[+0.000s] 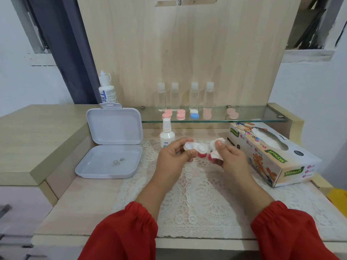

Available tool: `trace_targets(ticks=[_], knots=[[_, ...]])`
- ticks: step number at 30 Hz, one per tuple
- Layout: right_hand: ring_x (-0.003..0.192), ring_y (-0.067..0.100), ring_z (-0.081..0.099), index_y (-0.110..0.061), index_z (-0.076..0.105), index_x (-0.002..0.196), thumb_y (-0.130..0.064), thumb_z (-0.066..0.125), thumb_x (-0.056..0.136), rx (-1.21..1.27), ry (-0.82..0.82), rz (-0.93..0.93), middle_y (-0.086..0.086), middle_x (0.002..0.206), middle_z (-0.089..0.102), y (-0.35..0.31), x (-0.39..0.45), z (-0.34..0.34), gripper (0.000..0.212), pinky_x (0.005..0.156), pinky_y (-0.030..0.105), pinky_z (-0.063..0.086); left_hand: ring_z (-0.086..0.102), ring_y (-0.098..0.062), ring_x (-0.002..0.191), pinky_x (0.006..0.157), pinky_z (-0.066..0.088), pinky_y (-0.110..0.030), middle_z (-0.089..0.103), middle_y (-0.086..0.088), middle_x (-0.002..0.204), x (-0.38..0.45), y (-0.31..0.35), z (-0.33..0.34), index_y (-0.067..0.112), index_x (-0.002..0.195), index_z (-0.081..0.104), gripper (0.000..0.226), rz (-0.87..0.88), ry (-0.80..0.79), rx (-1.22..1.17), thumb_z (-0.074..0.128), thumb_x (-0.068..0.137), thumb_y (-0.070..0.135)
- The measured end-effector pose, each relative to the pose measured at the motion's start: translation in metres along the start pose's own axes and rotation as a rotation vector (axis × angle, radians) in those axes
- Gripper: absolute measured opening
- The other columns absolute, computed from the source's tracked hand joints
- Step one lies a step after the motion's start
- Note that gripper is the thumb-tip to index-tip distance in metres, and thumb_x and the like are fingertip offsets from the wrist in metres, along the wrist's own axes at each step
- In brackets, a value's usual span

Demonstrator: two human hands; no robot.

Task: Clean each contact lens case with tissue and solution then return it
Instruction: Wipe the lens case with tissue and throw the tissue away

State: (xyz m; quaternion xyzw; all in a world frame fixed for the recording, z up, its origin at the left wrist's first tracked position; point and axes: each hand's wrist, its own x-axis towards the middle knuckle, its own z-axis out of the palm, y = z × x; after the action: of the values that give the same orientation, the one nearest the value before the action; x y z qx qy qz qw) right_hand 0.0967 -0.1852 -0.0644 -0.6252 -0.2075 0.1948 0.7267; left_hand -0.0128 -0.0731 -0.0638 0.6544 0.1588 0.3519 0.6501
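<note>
Fingers: left hand (173, 156) has its fingers curled round the open contact lens case (193, 148), thumb at the near edge, pinching it above the lace mat (187, 194); right hand (231, 158) is curled round a wad of tissue (216, 145), thumb pressed on top.
Large solution bottle (107, 91): upright at the far left, behind the box, out of the way.
Open white box (110, 160): lid tipped back, a few small ring-like bits in its tray; probably lenses set aside, too small to tell.
Small solution bottle (166, 135): upright just behind the left hand, likely kept within reach for wetting.
Case in hand: two pale wells facing up so the tissue can get in; red parts beneath, perhaps caps, half hidden by fingers.
Glass shelf (253, 119): other cases (194, 113) in a row, pink and one blue-and-white, with four clear bottles (185, 95) behind; seemingly where cleaned ones return.
Tissue box (272, 152): at the right, opening upward for easy pulling.
Hidden: whether the tissue is damp, and what the right fingers hold under it.
</note>
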Motion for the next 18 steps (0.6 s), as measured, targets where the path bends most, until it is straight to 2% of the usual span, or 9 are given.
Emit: trace_targets(ticks=[2,4,6,7,9,13,15,18], knots=[[0.071,0.018,0.059,-0.002,0.068,0.096,-0.028,0.051,0.099,0.179,-0.102,0.164,0.011,0.086,0.067,-0.0008,-0.0013,0.0035,0.031,0.069,0.03,0.05,0.061,-0.008,0.079,0.079,0.054,-0.026,0.067,0.0,0.084,0.0001,-0.0011,-0.0004,0.018,0.105,0.07,0.028,0.015,-0.014,0.044,0.072,0.081,0.004],[0.073,0.017,0.062,-0.001,0.064,0.103,-0.028,0.048,0.099,0.385,-0.23,0.344,0.012,0.093,0.066,-0.005,-0.0029,0.0052,0.032,0.064,0.028,0.053,0.061,-0.009,0.084,0.082,0.052,-0.023,0.067,-0.002,0.092,-0.0009,-0.0025,0.0012,0.018,0.105,0.071,0.028,0.037,-0.026,0.089,0.073,0.08,0.006],[0.079,0.02,0.067,-0.001,0.062,0.111,-0.032,0.044,0.099,0.482,-0.354,0.464,0.014,0.104,0.068,-0.0081,-0.0034,0.0032,0.037,0.06,0.032,0.057,0.061,-0.015,0.09,0.087,0.052,-0.026,0.065,-0.009,0.104,-0.0017,-0.0024,0.003,0.021,0.104,0.071,0.029,0.059,-0.046,0.133,0.073,0.08,0.006],[0.082,0.021,0.068,-0.002,0.061,0.113,-0.033,0.043,0.099,0.49,-0.396,0.491,0.014,0.108,0.068,-0.0079,-0.0023,0.001,0.039,0.059,0.034,0.057,0.06,-0.012,0.088,0.088,0.051,-0.027,0.063,-0.009,0.105,-0.0017,-0.002,0.0031,0.023,0.103,0.072,0.029,0.062,-0.054,0.144,0.074,0.08,0.006],[0.084,0.021,0.068,-0.003,0.061,0.112,-0.033,0.048,0.094,0.487,-0.418,0.488,0.014,0.109,0.068,-0.0068,0.0,-0.0013,0.037,0.061,0.033,0.058,0.057,-0.004,0.084,0.087,0.05,-0.026,0.06,-0.004,0.104,-0.001,-0.0017,0.0022,0.025,0.102,0.072,0.029,0.065,-0.062,0.157,0.074,0.079,0.007],[0.07,0.015,0.065,-0.003,0.065,0.095,-0.028,0.064,0.078,0.429,-0.242,0.357,0.011,0.088,0.069,-0.0055,0.0002,0.0026,0.031,0.056,0.021,0.055,0.06,-0.021,0.099,0.088,0.053,-0.03,0.062,-0.005,0.109,-0.0001,-0.0011,0.0019,0.023,0.102,0.073,0.029,0.056,-0.045,0.13,0.075,0.078,0.006],[0.065,0.013,0.063,-0.003,0.067,0.089,-0.025,0.068,0.07,0.389,-0.162,0.285,0.009,0.08,0.069,-0.0048,0.0008,0.0024,0.029,0.055,0.019,0.054,0.06,-0.022,0.103,0.085,0.053,-0.027,0.062,-0.004,0.11,-0.0004,-0.0012,0.0028,0.024,0.1,0.073,0.029,0.043,-0.037,0.118,0.075,0.078,0.005],[0.073,0.017,0.067,0.0,0.065,0.099,-0.027,0.062,0.085,0.399,-0.204,0.306,0.014,0.093,0.071,-0.0049,0.0002,0.0035,0.031,0.06,0.023,0.057,0.06,-0.02,0.105,0.088,0.053,-0.028,0.064,-0.003,0.111,-0.0016,-0.001,0.003,0.025,0.098,0.073,0.029,0.04,-0.036,0.11,0.076,0.077,0.006]])
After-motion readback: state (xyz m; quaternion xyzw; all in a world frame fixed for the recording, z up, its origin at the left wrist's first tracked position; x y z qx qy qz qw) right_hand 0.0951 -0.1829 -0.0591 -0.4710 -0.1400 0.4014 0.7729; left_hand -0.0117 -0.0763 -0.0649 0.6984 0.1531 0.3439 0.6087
